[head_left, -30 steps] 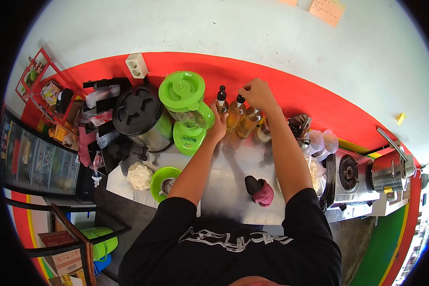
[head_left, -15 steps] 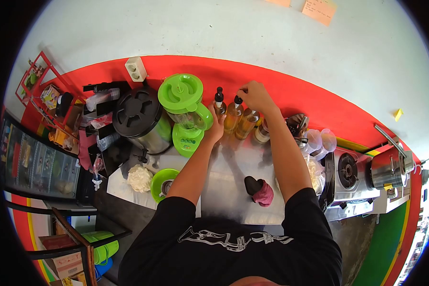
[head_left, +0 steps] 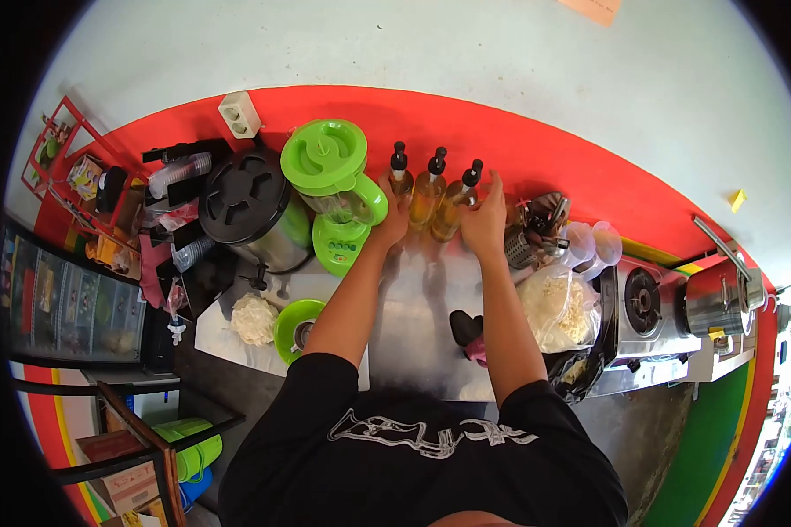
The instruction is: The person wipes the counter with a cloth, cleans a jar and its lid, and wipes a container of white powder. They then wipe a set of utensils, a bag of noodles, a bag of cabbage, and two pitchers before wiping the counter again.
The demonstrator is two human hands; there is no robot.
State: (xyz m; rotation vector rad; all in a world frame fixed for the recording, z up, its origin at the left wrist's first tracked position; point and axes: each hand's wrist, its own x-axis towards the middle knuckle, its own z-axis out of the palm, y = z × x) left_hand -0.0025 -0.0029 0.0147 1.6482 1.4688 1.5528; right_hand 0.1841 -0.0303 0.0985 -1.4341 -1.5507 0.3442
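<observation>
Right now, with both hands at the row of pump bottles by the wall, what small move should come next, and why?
Probably close one hand on a single bottle. The left hand rests against the left bottle and the right hand against the right bottle, with the middle bottle standing between them. Neither hand looks wrapped around a bottle, and all three stand upright in a tight row.

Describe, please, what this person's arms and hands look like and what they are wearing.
Both forearms are bare, as are the left hand and right hand: no gloves, and no watch or ring shows. Short black sleeves end near the elbows, part of a black T-shirt with white outlined lettering on it.
</observation>
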